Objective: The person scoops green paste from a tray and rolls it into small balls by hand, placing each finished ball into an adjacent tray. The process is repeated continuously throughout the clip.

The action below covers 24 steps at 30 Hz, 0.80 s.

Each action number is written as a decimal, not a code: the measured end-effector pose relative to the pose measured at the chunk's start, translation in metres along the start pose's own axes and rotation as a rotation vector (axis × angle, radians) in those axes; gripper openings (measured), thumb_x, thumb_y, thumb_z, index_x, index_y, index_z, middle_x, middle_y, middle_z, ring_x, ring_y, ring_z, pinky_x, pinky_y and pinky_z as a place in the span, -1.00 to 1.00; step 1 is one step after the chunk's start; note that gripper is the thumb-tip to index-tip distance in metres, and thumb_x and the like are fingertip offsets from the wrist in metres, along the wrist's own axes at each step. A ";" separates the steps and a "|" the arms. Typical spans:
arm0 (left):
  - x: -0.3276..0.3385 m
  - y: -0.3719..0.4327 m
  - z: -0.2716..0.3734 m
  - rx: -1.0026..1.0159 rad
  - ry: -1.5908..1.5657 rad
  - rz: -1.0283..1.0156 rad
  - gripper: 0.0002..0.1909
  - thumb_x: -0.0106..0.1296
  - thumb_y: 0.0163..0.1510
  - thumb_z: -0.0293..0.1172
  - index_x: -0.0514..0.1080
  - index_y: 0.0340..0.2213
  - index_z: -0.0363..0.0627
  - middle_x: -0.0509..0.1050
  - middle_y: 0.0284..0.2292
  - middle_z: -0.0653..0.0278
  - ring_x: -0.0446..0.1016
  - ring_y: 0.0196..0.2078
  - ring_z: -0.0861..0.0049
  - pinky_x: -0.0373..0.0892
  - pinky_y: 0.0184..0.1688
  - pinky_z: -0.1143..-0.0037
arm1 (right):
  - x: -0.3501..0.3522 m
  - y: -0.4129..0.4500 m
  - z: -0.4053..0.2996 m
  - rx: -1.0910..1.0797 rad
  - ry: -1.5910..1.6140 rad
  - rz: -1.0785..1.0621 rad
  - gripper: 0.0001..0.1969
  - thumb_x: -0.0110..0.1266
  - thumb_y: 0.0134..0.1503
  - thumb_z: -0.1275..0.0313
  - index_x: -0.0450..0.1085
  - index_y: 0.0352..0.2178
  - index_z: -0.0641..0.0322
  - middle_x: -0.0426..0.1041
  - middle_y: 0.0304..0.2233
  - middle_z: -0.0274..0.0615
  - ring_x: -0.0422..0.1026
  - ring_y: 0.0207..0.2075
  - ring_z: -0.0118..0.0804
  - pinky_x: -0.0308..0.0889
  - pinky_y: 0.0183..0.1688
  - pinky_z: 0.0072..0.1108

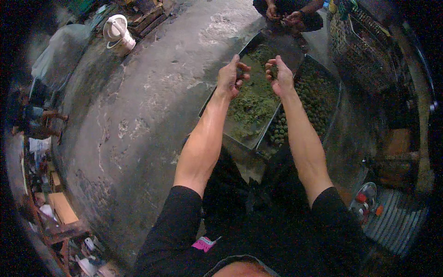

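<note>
Both of my hands are raised over a rectangular metal tray (254, 145) with loose green crumbly matter (252, 104) spread in it. My left hand (231, 77) is over the tray's left side, its fingers curled around a small dark green lump (239, 72). Facing it, a short gap away, my right hand (282, 77) curls around another small green lump (274, 71). Both lumps are partly hidden by the fingers. Under my right forearm, a second tray (340, 86) holds many small round green balls (313, 98).
Across the tray, another person's hands (283, 15) are close together. A white lidded bucket (121, 38) stands on the worn concrete floor (155, 86) at upper left. Shelving with clutter (62, 207) lines the left. A corrugated sheet (394, 221) lies at lower right.
</note>
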<state>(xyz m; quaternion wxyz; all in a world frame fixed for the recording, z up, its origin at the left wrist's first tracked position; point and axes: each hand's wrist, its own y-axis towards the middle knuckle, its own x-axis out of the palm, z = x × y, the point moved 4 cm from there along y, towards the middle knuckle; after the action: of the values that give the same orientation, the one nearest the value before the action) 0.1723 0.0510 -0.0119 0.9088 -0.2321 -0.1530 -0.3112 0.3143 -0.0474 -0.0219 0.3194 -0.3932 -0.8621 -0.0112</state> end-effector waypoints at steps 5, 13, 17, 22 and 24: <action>0.016 -0.004 -0.007 0.044 0.238 0.044 -0.59 -0.15 0.05 -0.07 0.24 -0.73 -0.04 0.24 -0.78 0.40 0.18 -0.76 0.72 0.04 -0.77 0.67 | -0.001 -0.006 0.000 -0.055 -0.335 0.156 -0.56 -0.07 0.04 0.06 0.19 -0.77 0.11 0.22 -0.78 -0.39 0.10 -0.83 -0.49 0.03 -0.77 -0.63; 0.019 0.001 -0.005 0.112 -0.021 -0.112 -0.67 -0.16 0.06 -0.16 0.39 -0.51 -0.19 0.37 -0.63 0.35 0.27 -0.74 0.65 0.19 -0.74 0.67 | 0.015 -0.026 -0.022 -0.028 -0.061 -0.093 -0.76 -0.11 0.10 0.19 0.33 -0.40 0.12 0.35 -0.52 -0.27 0.33 -0.57 -0.43 0.23 -0.56 -0.68; 0.017 -0.006 -0.007 0.014 -0.179 -0.012 -0.64 -0.13 0.04 -0.08 0.33 -0.60 -0.12 0.36 -0.66 0.32 0.22 -0.80 0.68 0.08 -0.85 0.73 | 0.000 -0.017 -0.017 0.110 0.149 -0.072 -0.73 -0.13 0.09 0.17 0.29 -0.49 0.14 0.39 -0.56 -0.22 0.29 -0.67 -0.43 0.17 -0.68 -0.63; 0.016 -0.005 -0.013 0.023 -0.074 -0.137 -0.62 -0.14 0.05 -0.08 0.22 -0.69 -0.05 0.33 -0.70 0.31 0.23 -0.79 0.65 0.10 -0.82 0.68 | 0.003 -0.024 -0.008 0.066 -0.168 0.045 -0.69 -0.16 0.11 0.13 0.19 -0.61 0.07 0.32 -0.60 -0.32 0.12 -0.74 -0.51 -0.01 -0.74 -0.75; 0.013 -0.002 -0.016 0.022 0.014 -0.076 -0.66 -0.15 0.06 -0.11 0.27 -0.63 -0.07 0.34 -0.69 0.32 0.22 -0.79 0.66 0.10 -0.82 0.66 | -0.001 -0.021 -0.009 -0.001 -0.294 0.051 -0.71 -0.13 0.10 0.15 0.22 -0.57 0.09 0.32 -0.59 -0.32 0.16 -0.71 -0.51 0.04 -0.71 -0.74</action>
<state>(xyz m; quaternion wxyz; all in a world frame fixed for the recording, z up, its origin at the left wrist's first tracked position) 0.1826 0.0348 -0.0193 0.8999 -0.2140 -0.1587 -0.3453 0.3047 -0.0649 -0.0104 0.1897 -0.4126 -0.8893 0.0541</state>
